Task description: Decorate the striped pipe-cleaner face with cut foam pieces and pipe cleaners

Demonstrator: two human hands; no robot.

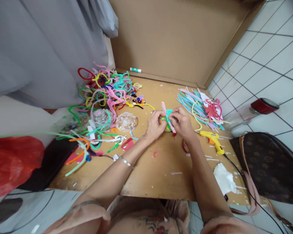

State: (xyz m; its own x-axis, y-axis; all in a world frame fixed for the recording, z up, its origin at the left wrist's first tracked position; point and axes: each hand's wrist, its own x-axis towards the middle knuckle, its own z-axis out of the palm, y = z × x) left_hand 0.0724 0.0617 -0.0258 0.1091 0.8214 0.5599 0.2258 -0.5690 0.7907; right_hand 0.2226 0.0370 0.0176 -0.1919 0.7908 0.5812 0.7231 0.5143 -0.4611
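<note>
Over the middle of the table, my left hand (156, 123) and my right hand (182, 121) pinch a small craft piece of pipe cleaners between them. A pink pipe cleaner (163, 108) runs slantwise across it, sticking out above and below my fingers. The turquoise-green fuzzy part (169, 113) shows between the hands, with some yellow and orange at its lower left. My fingers are closed on both sides of the piece and cover much of it. Beside my right wrist lie scissors with red handles (186, 147), mostly hidden under the arm.
A tangled heap of pipe cleaners (109, 86) fills the back left, with clear plastic dishes (127, 122) in front. At right are a pipe cleaner bundle (189, 100), a yellow glue gun (213, 139) with cord, a bottle (251, 112) and a brown bag (268, 165). Cardboard (175, 39) stands behind.
</note>
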